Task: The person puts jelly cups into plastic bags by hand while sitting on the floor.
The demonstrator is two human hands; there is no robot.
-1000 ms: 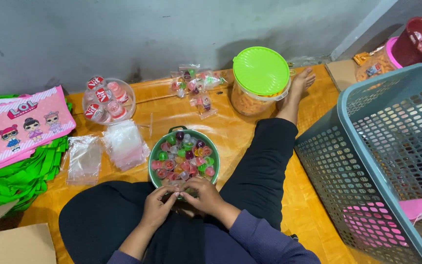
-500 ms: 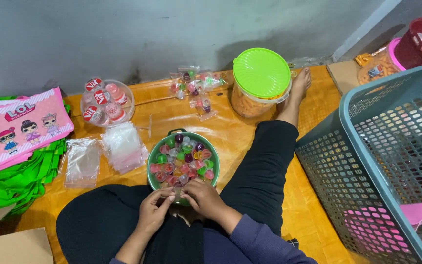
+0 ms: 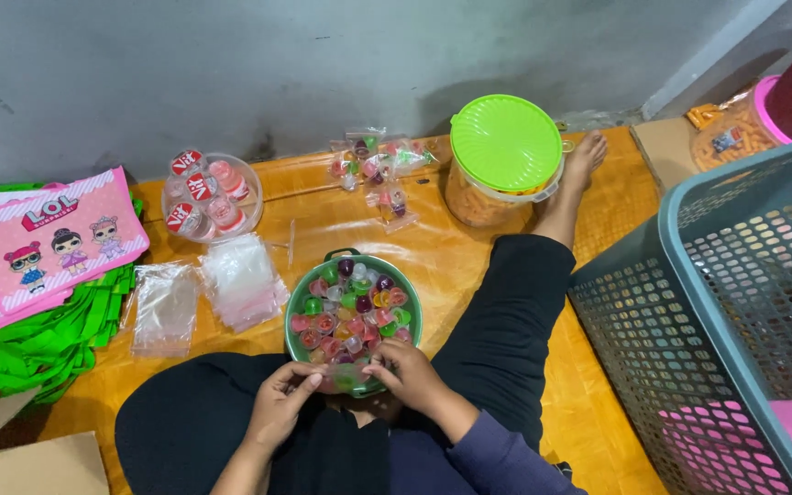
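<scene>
Both hands, left (image 3: 279, 410) and right (image 3: 412, 376), pinch a small clear bag (image 3: 346, 378) between closed fingers at the near rim of the green bowl (image 3: 297, 295) of jelly cups (image 3: 352, 307), apparently mid-filling; next calls for holding its mouth open.

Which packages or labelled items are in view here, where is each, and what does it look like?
Pink bags: far left, flat, cartoon figures, atop green bags.
Small bottles: clear bowl by the wall, red-and-white caps.
Clear sachets: loose pile left of green bowl.
Filled packets: near the wall, clear, coloured sweets inside.
Jar: right of the packets, clear, round green lid.
Box: bottom left, brown cardboard.
</scene>
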